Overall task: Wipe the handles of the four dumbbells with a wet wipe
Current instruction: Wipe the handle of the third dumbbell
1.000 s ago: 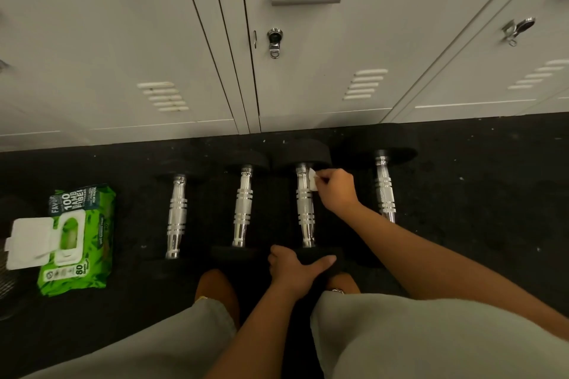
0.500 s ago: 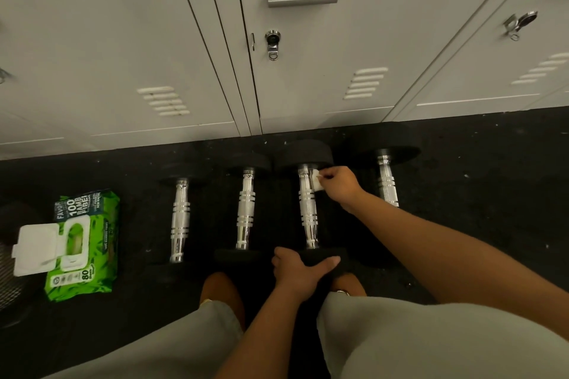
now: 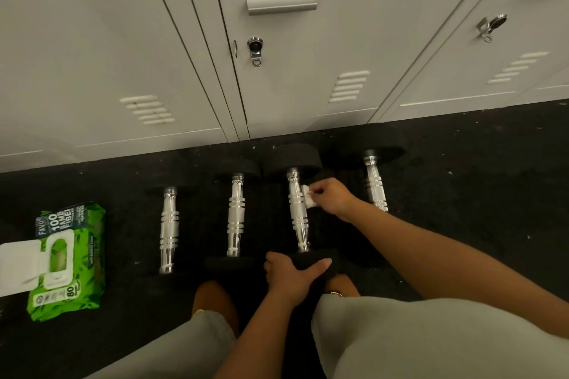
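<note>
Since a second ago the right hand [image 3: 331,198] has slid the wet wipe [image 3: 308,197] a little down the third dumbbell [image 3: 298,212] handle, from its far end toward the middle. From the left: an open green wipe pack [image 3: 66,258], two dumbbells [image 3: 169,231] lying untouched on the dark floor [image 3: 477,194], then the left hand [image 3: 291,275] gripping the third one's near weight. Right fingers pinch the wipe against the handle; the fourth dumbbell [image 3: 374,183] lies beyond the forearm.
</note>
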A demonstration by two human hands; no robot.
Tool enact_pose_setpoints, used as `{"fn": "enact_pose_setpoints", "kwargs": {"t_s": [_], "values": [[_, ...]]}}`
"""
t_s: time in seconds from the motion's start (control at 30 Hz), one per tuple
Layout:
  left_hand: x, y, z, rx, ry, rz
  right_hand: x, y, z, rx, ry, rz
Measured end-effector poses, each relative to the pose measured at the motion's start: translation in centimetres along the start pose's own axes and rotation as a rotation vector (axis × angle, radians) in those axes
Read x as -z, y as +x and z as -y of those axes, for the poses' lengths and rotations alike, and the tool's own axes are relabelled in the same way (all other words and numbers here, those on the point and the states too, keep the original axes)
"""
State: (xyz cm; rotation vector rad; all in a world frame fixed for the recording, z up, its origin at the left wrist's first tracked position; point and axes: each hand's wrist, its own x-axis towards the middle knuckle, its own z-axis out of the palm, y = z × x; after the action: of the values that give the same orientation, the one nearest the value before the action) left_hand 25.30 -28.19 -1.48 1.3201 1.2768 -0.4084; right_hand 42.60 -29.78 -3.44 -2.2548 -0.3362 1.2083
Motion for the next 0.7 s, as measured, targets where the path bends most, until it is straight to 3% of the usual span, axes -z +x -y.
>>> {"fn": "enact_pose_setpoints", "kwargs": {"t_s": [0.13, 0.33, 0.47, 0.63, 0.7], "values": [[0.0, 0.0, 0.0, 0.003, 0.004, -0.002, 0.1, 0.7, 0.9, 0.017, 0.061, -0.045], [0.0, 0.0, 0.0, 0.013, -0.006, 0.005, 0.0, 0.1, 0.1, 0.003, -0.032, 0.052], [0.0, 0.1, 0.0, 0.003, -0.001, 0.005, 0.2, 0.5, 1.2, 0.019, 0.076, -0.031], [0.1, 0.1, 0.1, 0.006, 0.006, -0.004, -0.5, -0.4, -0.9, -0.038, 0.051, 0.080], [0.1, 0.1, -0.1, 0.012, 0.005, 0.000, -0.5, -0.1, -0.7, -0.025, 0.055, 0.049]]}}
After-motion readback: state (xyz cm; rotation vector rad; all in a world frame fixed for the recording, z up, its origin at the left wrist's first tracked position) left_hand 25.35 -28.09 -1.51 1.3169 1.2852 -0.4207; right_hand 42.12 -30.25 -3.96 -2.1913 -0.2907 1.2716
